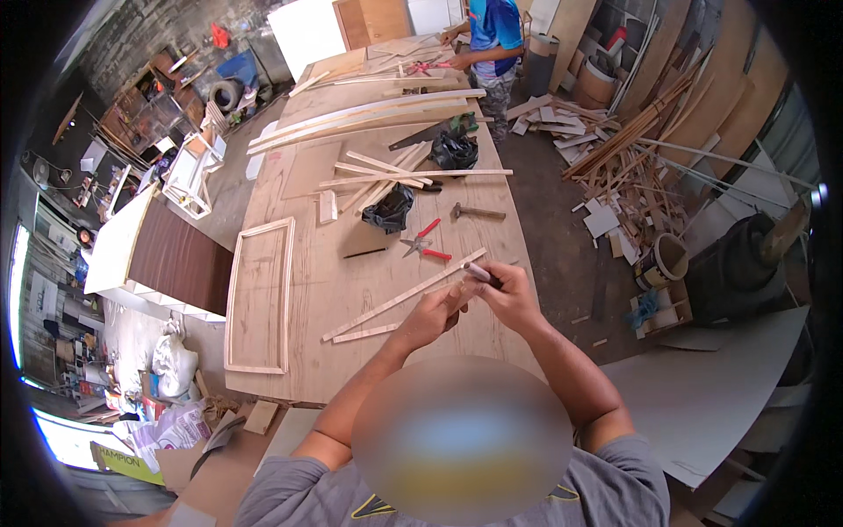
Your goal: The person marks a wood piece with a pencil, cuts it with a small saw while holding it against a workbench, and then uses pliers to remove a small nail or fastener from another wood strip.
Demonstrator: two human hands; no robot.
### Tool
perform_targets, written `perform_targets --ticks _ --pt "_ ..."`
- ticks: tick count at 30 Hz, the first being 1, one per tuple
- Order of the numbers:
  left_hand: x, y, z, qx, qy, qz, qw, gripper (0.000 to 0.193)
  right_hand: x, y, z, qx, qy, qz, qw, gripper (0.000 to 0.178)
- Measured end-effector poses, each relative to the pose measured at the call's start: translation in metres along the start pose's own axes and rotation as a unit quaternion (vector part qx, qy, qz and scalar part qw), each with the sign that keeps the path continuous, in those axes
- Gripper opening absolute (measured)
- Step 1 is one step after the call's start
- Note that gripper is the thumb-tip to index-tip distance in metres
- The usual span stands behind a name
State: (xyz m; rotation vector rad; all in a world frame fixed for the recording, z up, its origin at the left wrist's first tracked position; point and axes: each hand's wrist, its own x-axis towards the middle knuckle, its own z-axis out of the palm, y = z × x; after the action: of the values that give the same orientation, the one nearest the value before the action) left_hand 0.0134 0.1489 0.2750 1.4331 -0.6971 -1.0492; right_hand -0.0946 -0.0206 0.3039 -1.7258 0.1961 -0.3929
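Note:
Both my hands are raised close together above the near right part of the wooden work table (307,189). My right hand (509,297) is closed around a short, dark grey, rod-shaped tool (475,271) whose blunt end sticks out past the fingers. Beside it, my left hand (430,316) has its fingers pinched together near the tool; whatever they hold is too small to make out. Two thin wooden strips (395,299) lie just left of my hands. Beyond them are red-handled pliers (426,241), a hammer (477,212) and a dark thin stick (364,252).
A rectangular wooden frame (288,299) lies at the table's left. Farther back are black plastic bags (389,209), crossed wood strips (378,178), a handsaw (421,133) and long boards (360,119). A person in blue (494,39) stands at the far end. Scrap wood (615,189) covers the right floor.

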Motion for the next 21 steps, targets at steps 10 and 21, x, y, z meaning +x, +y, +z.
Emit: perform_targets --ticks 10,21 --pt "-0.024 -0.09 -0.029 0.449 0.15 -0.073 0.878 0.065 0.008 0.119 -0.056 0.145 0.281 0.192 0.929 0.027" --pt "-0.088 -0.205 -0.067 0.508 0.263 -0.098 0.814 0.041 -0.065 0.333 -0.108 0.013 0.375 0.38 0.846 0.022"
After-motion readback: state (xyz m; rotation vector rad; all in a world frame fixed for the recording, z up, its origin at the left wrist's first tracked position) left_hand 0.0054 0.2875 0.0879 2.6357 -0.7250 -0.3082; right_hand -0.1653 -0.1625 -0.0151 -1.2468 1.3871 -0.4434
